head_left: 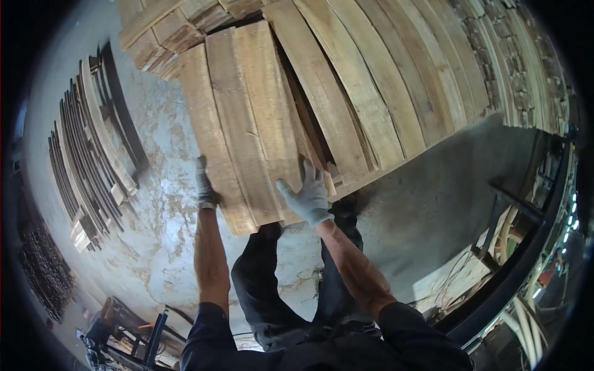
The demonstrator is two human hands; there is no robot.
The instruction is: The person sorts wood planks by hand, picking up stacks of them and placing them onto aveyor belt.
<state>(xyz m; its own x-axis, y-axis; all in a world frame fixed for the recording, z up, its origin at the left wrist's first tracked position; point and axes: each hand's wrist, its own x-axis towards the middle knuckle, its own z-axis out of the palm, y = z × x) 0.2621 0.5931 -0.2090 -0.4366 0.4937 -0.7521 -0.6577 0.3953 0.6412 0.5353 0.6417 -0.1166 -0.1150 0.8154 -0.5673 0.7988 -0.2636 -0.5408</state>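
Three long wooden boards (250, 133) lie side by side in front of me, on the left part of a larger stack. My left hand (205, 185), in a pale grey work glove, rests along the outer left edge of these boards, fingers stretched forward. Some of its fingers are partly hidden by the angle. On the near right end of the boards lies my gloved right hand (307, 196), with thumb and fingers spread. Right of a dark gap, the stack continues with several more planks (371, 86) in a row.
Behind stand more wooden blocks (167, 37). Thin strips of wood and dark rods (90, 148) lie on the worn grey floor (161, 210) at left. A dark metal frame (520, 272) runs along the right side. Black machinery (133, 340) stands at the lower left.
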